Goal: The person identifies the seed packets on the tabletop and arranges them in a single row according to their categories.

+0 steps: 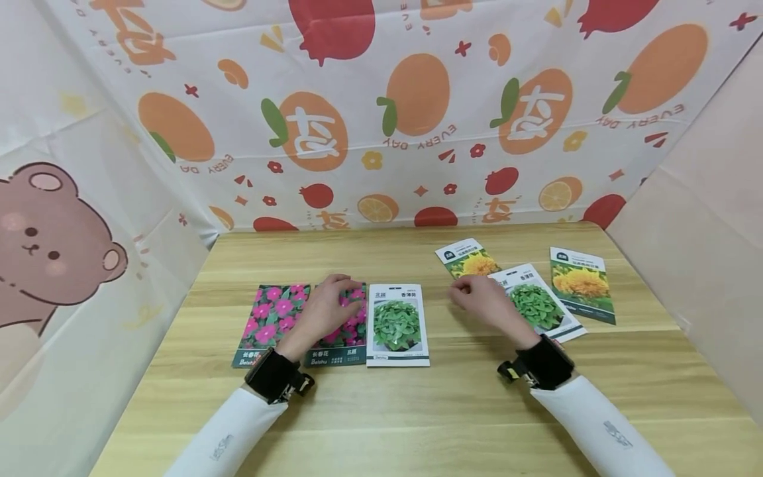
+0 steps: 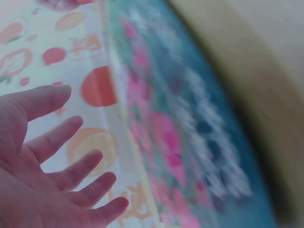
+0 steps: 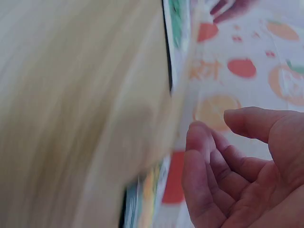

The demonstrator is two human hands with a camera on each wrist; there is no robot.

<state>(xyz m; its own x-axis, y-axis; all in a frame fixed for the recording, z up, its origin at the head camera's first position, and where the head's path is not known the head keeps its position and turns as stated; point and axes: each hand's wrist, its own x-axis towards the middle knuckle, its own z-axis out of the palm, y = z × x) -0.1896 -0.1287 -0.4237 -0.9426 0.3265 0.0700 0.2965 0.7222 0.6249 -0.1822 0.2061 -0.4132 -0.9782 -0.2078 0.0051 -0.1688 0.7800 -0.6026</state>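
Note:
My left hand (image 1: 324, 308) is over two seed packets with pink flowers, the left one (image 1: 275, 317) and the right one (image 1: 353, 328). Its fingers are spread apart in the left wrist view, holding nothing. Just right of them lies a green-leaf seed packet (image 1: 397, 326), face up. My right hand (image 1: 485, 301), fingers loosely bent and grasping nothing, hovers beside a second green-leaf packet (image 1: 536, 306) that lies slanted. That packet overlaps a yellow-flower packet (image 1: 472, 262) behind it, partly hidden by the hand.
Another yellow-flower packet (image 1: 581, 286) lies at the far right of the wooden table (image 1: 405, 417). A fruit-print cloth (image 1: 369, 86) hangs behind the table's back edge. Pale cloth sides flank it, the left one bearing a printed bear (image 1: 59, 232).

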